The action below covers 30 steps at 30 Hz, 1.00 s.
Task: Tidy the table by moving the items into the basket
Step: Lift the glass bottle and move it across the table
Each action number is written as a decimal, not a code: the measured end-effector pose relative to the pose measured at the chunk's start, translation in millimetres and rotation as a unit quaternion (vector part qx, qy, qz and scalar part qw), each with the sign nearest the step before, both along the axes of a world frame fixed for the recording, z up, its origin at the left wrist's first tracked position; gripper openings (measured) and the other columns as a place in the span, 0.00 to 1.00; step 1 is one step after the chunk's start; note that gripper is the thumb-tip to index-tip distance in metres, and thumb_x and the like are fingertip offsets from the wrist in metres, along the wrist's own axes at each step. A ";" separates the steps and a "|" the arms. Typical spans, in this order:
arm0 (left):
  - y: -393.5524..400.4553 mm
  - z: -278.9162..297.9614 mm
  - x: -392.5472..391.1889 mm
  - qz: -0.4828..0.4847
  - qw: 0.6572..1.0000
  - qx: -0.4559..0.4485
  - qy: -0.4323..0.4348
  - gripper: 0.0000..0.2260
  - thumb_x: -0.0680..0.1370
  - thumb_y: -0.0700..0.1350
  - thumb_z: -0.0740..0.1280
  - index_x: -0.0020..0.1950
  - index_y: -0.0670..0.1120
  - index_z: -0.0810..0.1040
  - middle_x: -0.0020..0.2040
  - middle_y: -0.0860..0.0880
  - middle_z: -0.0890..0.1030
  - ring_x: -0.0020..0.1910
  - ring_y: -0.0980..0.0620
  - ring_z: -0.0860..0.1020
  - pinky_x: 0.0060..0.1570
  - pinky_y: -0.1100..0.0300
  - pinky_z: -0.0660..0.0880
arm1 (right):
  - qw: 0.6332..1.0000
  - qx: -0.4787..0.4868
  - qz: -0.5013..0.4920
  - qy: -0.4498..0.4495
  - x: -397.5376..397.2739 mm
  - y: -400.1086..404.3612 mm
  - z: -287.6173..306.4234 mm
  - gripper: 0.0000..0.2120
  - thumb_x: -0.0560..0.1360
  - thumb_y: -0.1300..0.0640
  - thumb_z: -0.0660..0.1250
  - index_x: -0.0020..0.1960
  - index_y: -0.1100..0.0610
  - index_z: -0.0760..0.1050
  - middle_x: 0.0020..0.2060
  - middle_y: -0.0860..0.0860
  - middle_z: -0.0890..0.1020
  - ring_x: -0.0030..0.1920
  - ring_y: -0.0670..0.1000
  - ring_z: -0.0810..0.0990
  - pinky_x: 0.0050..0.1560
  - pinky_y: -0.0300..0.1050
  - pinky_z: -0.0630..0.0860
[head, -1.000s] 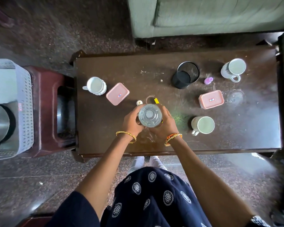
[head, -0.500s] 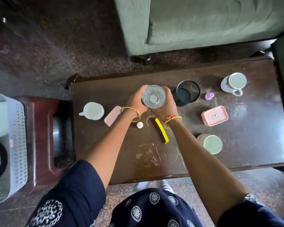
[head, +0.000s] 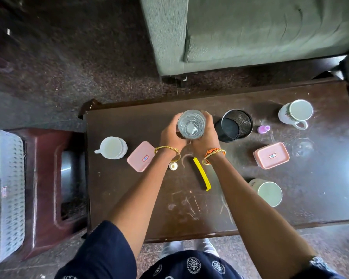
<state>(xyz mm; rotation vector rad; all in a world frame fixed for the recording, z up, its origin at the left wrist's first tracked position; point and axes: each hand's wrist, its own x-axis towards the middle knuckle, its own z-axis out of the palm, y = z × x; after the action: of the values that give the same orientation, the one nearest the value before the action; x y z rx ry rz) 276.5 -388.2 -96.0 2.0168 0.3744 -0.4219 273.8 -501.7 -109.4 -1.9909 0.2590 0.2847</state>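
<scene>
We are gripping the clear glass jar (head: 191, 123) between both hands over the dark table (head: 240, 208): our left hand (head: 170, 135) is curling round its left side and our right hand (head: 207, 135) round its right side. Just right of our right hand the black mesh holder (head: 235, 125) is standing, with a small purple bottle (head: 263, 129) and a white mug (head: 295, 113) further right. Left of our left hand a pink box (head: 141, 156) and a white cup (head: 111, 148) are sitting. Near our wrists a yellow strip (head: 201, 174) is lying. Well left of our left hand, off the table, the white basket (head: 12, 178) is resting on a red stool (head: 46, 178).
</scene>
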 end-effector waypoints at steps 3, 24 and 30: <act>-3.3 -1.8 -4.1 0.017 1.000 0.000 -0.022 0.33 0.64 0.38 0.77 0.66 0.53 0.70 0.58 0.53 0.79 0.53 0.58 0.74 0.51 0.65 0.69 | 1.000 0.005 0.012 0.006 -0.3 -0.7 -0.3 0.39 0.64 0.67 0.72 0.70 0.58 0.57 0.63 0.55 0.72 0.62 0.52 0.74 0.64 0.49 0.71; 29.9 47.8 -83.6 0.104 0.976 0.136 -0.135 0.04 0.76 0.39 0.64 0.46 0.45 0.78 0.44 0.49 0.81 0.42 0.51 0.79 0.42 0.55 0.77 | 0.969 -0.219 -0.093 -0.060 -67.4 36.5 65.5 0.04 0.72 0.60 0.61 0.40 0.58 0.73 0.36 0.55 0.81 0.37 0.60 0.76 0.35 0.44 0.65; 105.5 71.5 -132.1 0.239 0.944 0.171 -0.148 0.09 0.78 0.45 0.60 0.41 0.42 0.73 0.33 0.44 0.80 0.33 0.43 0.77 0.31 0.54 0.70 | 0.988 -0.110 0.018 -0.107 -76.7 129.0 102.9 0.09 0.70 0.53 0.62 0.37 0.58 0.73 0.34 0.54 0.82 0.38 0.59 0.79 0.36 0.46 0.70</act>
<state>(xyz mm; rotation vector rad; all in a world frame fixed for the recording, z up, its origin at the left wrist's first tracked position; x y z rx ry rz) 144.3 -282.7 -24.5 2.1871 0.7641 0.2654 197.1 -372.7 -6.5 -2.2268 0.1201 0.0645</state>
